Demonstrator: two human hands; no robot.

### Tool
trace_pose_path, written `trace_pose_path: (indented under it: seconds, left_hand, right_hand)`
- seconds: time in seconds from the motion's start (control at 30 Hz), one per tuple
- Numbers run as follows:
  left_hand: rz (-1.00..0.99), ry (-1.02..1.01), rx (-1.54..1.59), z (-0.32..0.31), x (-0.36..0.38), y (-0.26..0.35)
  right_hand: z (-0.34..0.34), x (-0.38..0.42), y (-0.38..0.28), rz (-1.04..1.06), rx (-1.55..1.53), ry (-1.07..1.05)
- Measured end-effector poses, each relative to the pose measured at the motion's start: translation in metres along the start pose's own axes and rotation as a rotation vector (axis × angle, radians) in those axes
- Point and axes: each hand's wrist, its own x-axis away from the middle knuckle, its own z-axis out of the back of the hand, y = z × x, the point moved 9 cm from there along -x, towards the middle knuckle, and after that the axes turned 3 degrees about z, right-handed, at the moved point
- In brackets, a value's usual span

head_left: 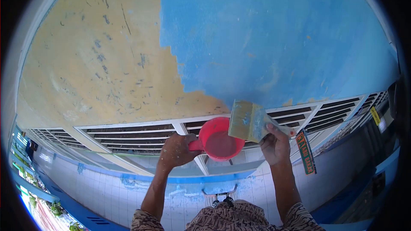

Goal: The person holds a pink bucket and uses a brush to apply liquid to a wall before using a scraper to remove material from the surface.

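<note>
My left hand (177, 149) is closed round the short handle of a red plastic dipper (209, 133), which has a layer of liquid in its bottom. In my right hand (275, 144) is a wide paintbrush (257, 122), gripped near its pale handle. Its broad bristles, smeared with yellowish and blue paint, overlap the dipper's right rim in this view. Behind both hands rises a wall, its right part coated in blue paint (257, 38) and its left part still tan (98, 60), with dark scuffs. A ragged edge divides the two colours.
White louvred vents (128, 136) run along the wall's lower edge. A green and red sign (305, 153) hangs at the right. Far below is a pale tiled floor (171, 201), and my feet stand high up on a narrow support (219, 196). Greenery and daylight show at lower left.
</note>
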Motion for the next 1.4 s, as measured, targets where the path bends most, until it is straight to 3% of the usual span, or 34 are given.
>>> trace_pose_path:
  seconds: [0.1, 0.2, 0.37, 0.47, 0.63, 0.67, 0.7, 0.77, 0.8, 0.87, 0.9, 0.93, 0.97, 1.03, 1.1, 1.13, 1.2, 1.23, 1.27, 1.33, 1.4]
  left_hand:
    - [0.001, 0.026, 0.031, 0.088, -0.038, 0.045]
    - [-0.16, 0.102, -0.072, 0.158, -0.077, 0.094]
    - [-0.096, 0.096, 0.042, 0.219, -0.126, 0.12]
    - [-0.143, 0.088, 0.073, 0.219, -0.116, 0.117]
    - [-0.043, 0.089, -0.109, 0.179, -0.046, 0.057]
    - [-0.153, 0.178, -0.001, 0.17, -0.029, 0.044]
    - [-0.093, 0.156, 0.036, 0.157, -0.015, 0.024]
    - [0.05, 0.066, -0.075, 0.132, 0.007, -0.005]
    - [0.089, -0.02, -0.086, 0.121, 0.014, -0.005]
    - [0.116, -0.113, -0.098, 0.102, 0.02, -0.005]
    - [0.007, -0.143, -0.187, 0.091, 0.018, 0.002]
    - [-0.102, -0.173, -0.278, 0.079, 0.017, 0.009]
    - [-0.115, -0.181, -0.281, 0.068, 0.013, 0.006]
    - [-0.121, -0.303, -0.364, 0.039, 0.003, 0.001]
    - [-0.049, -0.376, -0.386, 0.033, -0.003, 0.021]
    - [-0.107, -0.354, -0.285, 0.026, -0.005, 0.026]
    - [-0.288, -0.241, -0.129, 0.009, -0.007, 0.021]
    - [-0.286, -0.243, -0.129, 0.003, -0.006, 0.017]
    - [-0.289, -0.224, -0.058, -0.001, -0.005, 0.017]
    - [-0.295, -0.18, 0.009, -0.009, -0.001, 0.013]
    - [-0.231, -0.196, -0.03, -0.008, 0.006, 0.011]
  right_hand:
    - [-0.077, -0.019, -0.068, 0.207, 0.125, -0.158]
    - [-0.148, -0.04, -0.131, 0.441, 0.129, -0.279]
    - [-0.245, -0.065, -0.223, 0.935, 0.243, -0.421]
    - [-0.249, -0.072, -0.279, 1.101, 0.406, -0.39]
    - [-0.163, -0.062, -0.394, 1.389, 0.525, -0.088]
    - [-0.146, -0.051, -0.409, 1.518, 0.509, -0.015]
    - [-0.128, -0.055, -0.418, 1.525, 0.502, -0.004]
    - [-0.1, -0.027, -0.423, 1.959, 0.777, 0.45]
    - [-0.114, -0.01, -0.394, 2.007, 0.838, 0.573]
    - [-0.139, -0.013, -0.338, 2.287, 0.971, 0.323]
    - [-0.155, -0.023, -0.3, 2.228, 0.861, 0.172]
    - [-0.188, -0.006, -0.246, 2.267, 1.163, 0.262]
    - [-0.207, -0.008, -0.197, 2.232, 1.266, 0.205]
    - [-0.243, 0.004, -0.105, 2.283, 1.44, -0.019]
    - [-0.267, 0.032, -0.048, 2.305, 1.402, -0.413]
    - [-0.27, 0.039, -0.051, 2.307, 1.404, -0.4]
    - [-0.274, 0.039, -0.058, 1.97, 1.121, -0.788]
    - [-0.273, 0.039, -0.081, 2.03, 0.952, -0.718]
    - [-0.265, 0.014, -0.11, 1.747, 1.33, -0.481]
    - [-0.211, -0.049, -0.199, 1.308, 0.55, -0.336]
    - [-0.15, -0.089, -0.289, 1.17, 0.294, -0.144]
